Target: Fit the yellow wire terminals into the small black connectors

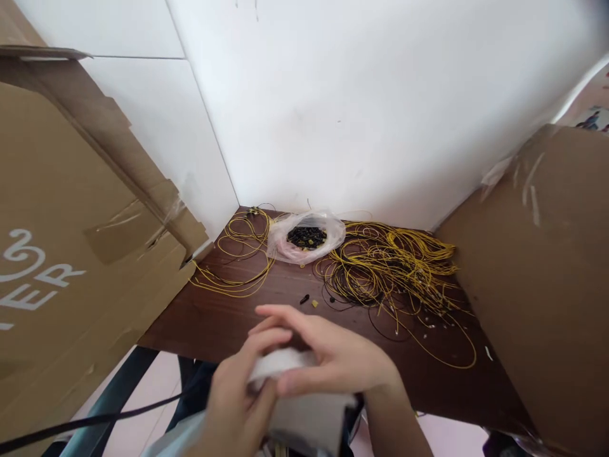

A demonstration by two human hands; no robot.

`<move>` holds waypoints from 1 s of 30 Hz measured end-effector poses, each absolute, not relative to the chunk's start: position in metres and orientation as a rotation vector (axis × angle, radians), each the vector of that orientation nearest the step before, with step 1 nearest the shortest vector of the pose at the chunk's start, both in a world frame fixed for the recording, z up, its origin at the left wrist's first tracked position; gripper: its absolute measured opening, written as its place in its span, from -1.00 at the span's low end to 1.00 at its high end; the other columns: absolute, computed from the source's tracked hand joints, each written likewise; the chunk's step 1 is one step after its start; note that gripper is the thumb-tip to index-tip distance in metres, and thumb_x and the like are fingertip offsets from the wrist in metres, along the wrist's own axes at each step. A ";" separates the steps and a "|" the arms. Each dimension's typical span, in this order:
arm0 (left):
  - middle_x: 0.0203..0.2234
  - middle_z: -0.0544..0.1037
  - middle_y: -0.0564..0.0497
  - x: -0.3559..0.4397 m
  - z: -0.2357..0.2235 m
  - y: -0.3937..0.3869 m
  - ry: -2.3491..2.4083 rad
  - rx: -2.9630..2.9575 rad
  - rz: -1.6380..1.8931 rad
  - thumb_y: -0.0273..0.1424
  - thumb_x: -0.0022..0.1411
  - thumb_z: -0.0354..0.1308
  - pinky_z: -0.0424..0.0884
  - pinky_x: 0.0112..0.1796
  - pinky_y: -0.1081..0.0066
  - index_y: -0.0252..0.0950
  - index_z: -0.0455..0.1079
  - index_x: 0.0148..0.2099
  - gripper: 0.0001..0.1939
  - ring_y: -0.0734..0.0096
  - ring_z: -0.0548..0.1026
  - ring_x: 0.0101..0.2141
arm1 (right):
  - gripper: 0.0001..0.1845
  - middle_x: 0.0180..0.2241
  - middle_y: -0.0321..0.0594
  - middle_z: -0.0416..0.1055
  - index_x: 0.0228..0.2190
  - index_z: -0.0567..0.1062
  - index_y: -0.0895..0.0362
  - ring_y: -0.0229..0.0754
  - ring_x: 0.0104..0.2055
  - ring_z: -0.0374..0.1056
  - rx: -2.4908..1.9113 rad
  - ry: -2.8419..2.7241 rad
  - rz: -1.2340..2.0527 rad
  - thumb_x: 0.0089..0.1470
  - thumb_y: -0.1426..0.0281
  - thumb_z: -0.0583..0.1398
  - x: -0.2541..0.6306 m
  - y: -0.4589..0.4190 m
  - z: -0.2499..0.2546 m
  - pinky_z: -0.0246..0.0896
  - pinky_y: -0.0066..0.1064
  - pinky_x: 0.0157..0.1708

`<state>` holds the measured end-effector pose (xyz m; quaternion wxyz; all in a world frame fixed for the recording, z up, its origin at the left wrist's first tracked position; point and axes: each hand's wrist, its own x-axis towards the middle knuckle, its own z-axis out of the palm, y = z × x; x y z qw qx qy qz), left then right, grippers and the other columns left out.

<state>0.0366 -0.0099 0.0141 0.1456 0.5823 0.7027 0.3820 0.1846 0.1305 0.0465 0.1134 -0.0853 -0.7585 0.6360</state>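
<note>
Your left hand (238, 393) clasped a white object (280, 362) by the counter's (214, 324) front edge, your right hand's (345, 358) hold unclear; slackness risked dropping it.

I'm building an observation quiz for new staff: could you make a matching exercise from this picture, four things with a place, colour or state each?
1. White item
2. Bag
3. Table
4. Left box

A. Dark brown
B. Between the left hand and right hand
C. Printed with white letters
D. Many black pieces inside

Pairs: 1-B, 2-D, 3-A, 4-C
</note>
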 end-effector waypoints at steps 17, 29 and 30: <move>0.01 0.48 -0.12 0.036 0.077 0.069 1.331 0.832 1.407 -0.30 -0.02 0.35 0.52 -0.23 0.42 -0.19 0.08 0.26 -0.17 0.15 0.51 -0.07 | -0.67 -0.32 -0.27 0.53 -0.15 0.49 0.04 -0.25 -0.35 0.43 -0.986 -1.240 1.645 -0.01 0.32 0.31 0.204 0.111 0.055 0.34 -0.44 -0.35; -0.28 0.52 0.04 -0.011 0.081 0.024 1.442 1.638 1.344 -0.35 -0.02 0.36 0.49 -0.44 0.48 0.08 0.25 0.17 -0.30 0.31 0.53 -0.31 | -0.90 -0.36 -0.22 0.40 -0.38 0.54 0.02 -0.18 -0.28 0.35 -1.050 -1.787 0.693 0.03 0.48 0.26 0.199 0.070 0.083 0.28 -0.33 -0.32; -0.29 0.48 0.04 -0.015 0.082 0.024 1.437 1.788 1.354 -0.39 0.00 0.34 0.46 -0.44 0.52 0.05 0.41 0.03 -0.49 0.37 0.50 -0.32 | -0.94 -0.32 -0.18 0.39 -0.41 0.53 0.03 -0.13 -0.21 0.35 -1.050 -1.769 0.646 0.03 0.45 0.26 0.199 0.067 0.089 0.29 -0.28 -0.26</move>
